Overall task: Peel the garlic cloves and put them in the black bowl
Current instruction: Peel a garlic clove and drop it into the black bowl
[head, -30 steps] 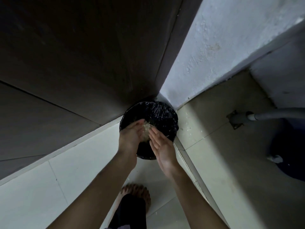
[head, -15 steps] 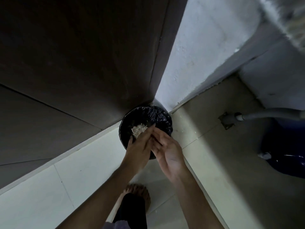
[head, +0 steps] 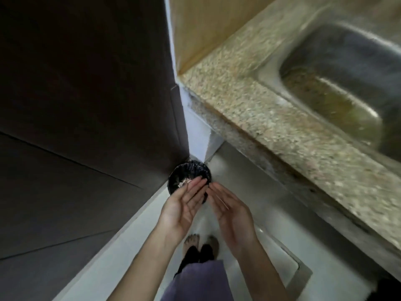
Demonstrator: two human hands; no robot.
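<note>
Hands face palm to palm, slightly apart, above the black-lined bin (head: 196, 170) in the floor corner. Both left hand (head: 182, 210) and right hand (head: 231, 211) are released, fingers straight, grasping nothing. Pale papery scraps (head: 184, 182) lie inside the bin, by the left fingertips. The granite counter (head: 249, 109) and sink (head: 338, 83) at right are blurred.

Open hands (head: 186, 210) above lined bin (head: 191, 172)

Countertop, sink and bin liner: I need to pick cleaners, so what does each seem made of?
Countertop: probably polished granite or similar stone, judging by beige and grey speckles, though blur softens it. Sink: likely stainless steel, dull grey with bright streaky glints. Bin liner: thin glossy black plastic, crinkled with small highlights.
</note>
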